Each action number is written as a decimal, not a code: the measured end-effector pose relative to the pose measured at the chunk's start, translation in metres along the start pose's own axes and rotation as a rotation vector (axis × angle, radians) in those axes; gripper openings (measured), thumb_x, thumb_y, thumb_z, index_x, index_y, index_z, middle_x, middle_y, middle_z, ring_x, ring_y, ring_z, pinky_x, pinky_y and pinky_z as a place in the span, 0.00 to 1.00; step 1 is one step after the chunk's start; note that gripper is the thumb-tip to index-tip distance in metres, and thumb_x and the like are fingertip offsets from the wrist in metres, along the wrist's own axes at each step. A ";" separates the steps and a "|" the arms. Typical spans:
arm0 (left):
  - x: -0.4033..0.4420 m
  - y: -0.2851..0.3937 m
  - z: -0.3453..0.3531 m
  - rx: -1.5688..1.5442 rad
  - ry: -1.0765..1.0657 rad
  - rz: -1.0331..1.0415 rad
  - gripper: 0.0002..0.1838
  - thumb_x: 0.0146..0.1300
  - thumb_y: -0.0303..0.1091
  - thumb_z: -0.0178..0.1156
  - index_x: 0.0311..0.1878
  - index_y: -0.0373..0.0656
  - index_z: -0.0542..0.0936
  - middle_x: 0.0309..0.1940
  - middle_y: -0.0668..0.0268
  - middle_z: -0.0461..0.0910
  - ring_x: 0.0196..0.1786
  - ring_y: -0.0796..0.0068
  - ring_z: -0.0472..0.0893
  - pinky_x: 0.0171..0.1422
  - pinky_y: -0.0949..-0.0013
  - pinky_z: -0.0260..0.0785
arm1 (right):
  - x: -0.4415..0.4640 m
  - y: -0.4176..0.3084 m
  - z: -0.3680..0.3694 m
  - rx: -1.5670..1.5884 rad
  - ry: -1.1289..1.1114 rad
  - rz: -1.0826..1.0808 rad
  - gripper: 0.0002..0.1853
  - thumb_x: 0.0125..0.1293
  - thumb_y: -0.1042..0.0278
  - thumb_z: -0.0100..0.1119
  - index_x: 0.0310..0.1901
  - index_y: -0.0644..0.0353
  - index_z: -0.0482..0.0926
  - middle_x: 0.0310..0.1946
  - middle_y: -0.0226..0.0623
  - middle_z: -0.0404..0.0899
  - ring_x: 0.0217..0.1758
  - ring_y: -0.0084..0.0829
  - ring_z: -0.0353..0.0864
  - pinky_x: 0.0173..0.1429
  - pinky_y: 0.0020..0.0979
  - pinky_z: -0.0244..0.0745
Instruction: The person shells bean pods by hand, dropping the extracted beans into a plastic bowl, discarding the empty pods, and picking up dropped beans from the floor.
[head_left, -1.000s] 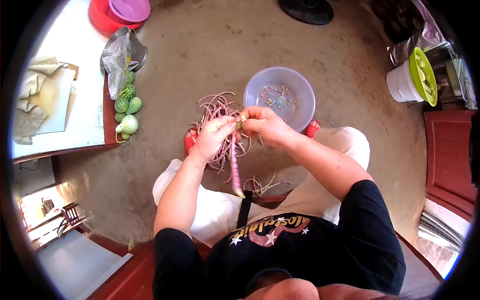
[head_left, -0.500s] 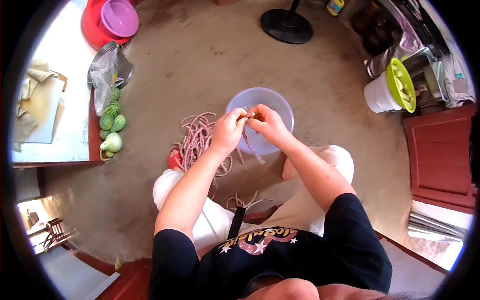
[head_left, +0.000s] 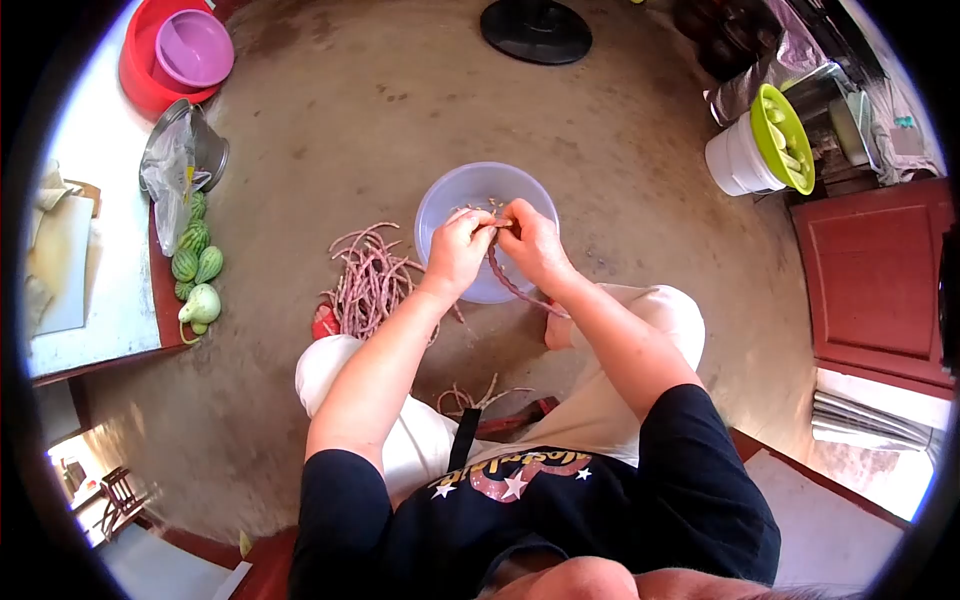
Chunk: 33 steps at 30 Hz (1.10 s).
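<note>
Left hand [head_left: 458,250]: fingertips pinching one end of a purple bean [head_left: 505,283].
Right hand [head_left: 535,243]: pinching that end too, fingertips beside the left's.
Bean's line: trailing below both hands, long axis curving rightward, free end toward the right foot [head_left: 557,336].
Basin [head_left: 475,180]: beneath the hands.
Bean pile [head_left: 370,280]: left of the basin.

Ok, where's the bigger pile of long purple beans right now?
In the head view, left of centre, the bigger bean pile lies on the floor, left of the pale purple basin and beside the left red sandal.
</note>
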<state>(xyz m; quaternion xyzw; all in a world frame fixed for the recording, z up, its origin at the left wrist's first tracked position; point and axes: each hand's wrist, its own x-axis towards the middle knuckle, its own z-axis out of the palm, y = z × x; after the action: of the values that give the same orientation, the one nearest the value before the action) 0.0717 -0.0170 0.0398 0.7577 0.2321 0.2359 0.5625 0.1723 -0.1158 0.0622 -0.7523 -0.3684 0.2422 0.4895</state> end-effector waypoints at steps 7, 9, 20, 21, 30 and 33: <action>0.004 0.001 0.006 0.141 0.060 0.123 0.05 0.52 0.26 0.57 0.33 0.38 0.78 0.30 0.57 0.77 0.34 0.58 0.76 0.40 0.65 0.69 | 0.001 0.005 0.005 -0.026 0.068 0.028 0.06 0.53 0.74 0.52 0.32 0.64 0.67 0.22 0.46 0.70 0.27 0.38 0.73 0.33 0.36 0.68; 0.005 -0.001 0.005 0.197 0.010 0.125 0.05 0.55 0.24 0.56 0.35 0.36 0.77 0.30 0.63 0.77 0.33 0.74 0.76 0.38 0.74 0.69 | 0.003 0.009 0.003 0.040 0.053 0.089 0.06 0.53 0.74 0.52 0.33 0.64 0.67 0.22 0.45 0.70 0.28 0.36 0.73 0.33 0.36 0.68; 0.009 -0.011 0.013 -0.413 -0.190 -0.343 0.05 0.64 0.30 0.51 0.39 0.39 0.72 0.28 0.67 0.76 0.28 0.81 0.75 0.32 0.78 0.68 | 0.012 0.020 -0.008 0.487 -0.052 0.364 0.05 0.58 0.76 0.50 0.37 0.62 0.71 0.25 0.29 0.72 0.25 0.17 0.70 0.28 0.21 0.67; 0.009 -0.013 0.014 -0.412 -0.190 -0.344 0.05 0.64 0.30 0.51 0.39 0.39 0.72 0.28 0.67 0.76 0.28 0.81 0.75 0.32 0.78 0.68 | 0.012 0.021 -0.007 0.401 -0.048 0.316 0.05 0.58 0.76 0.51 0.36 0.62 0.71 0.25 0.28 0.73 0.25 0.17 0.70 0.28 0.21 0.67; 0.011 -0.014 0.002 -0.650 -0.223 -0.598 0.06 0.65 0.33 0.48 0.36 0.43 0.74 0.22 0.71 0.71 0.21 0.84 0.68 0.23 0.81 0.62 | 0.010 0.019 -0.009 0.582 -0.046 0.344 0.04 0.55 0.77 0.53 0.34 0.64 0.72 0.21 0.30 0.72 0.21 0.19 0.70 0.23 0.22 0.66; 0.009 -0.011 0.005 -0.676 -0.218 -0.581 0.07 0.65 0.34 0.48 0.36 0.44 0.73 0.22 0.71 0.71 0.21 0.84 0.68 0.24 0.80 0.62 | 0.011 0.019 -0.008 0.558 -0.010 0.366 0.04 0.54 0.78 0.53 0.33 0.64 0.72 0.21 0.30 0.72 0.21 0.19 0.69 0.23 0.22 0.66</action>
<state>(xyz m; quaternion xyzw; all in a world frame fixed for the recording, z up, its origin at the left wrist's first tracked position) 0.0814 -0.0123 0.0287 0.4556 0.2844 0.0496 0.8421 0.1907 -0.1164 0.0482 -0.6418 -0.1493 0.4214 0.6231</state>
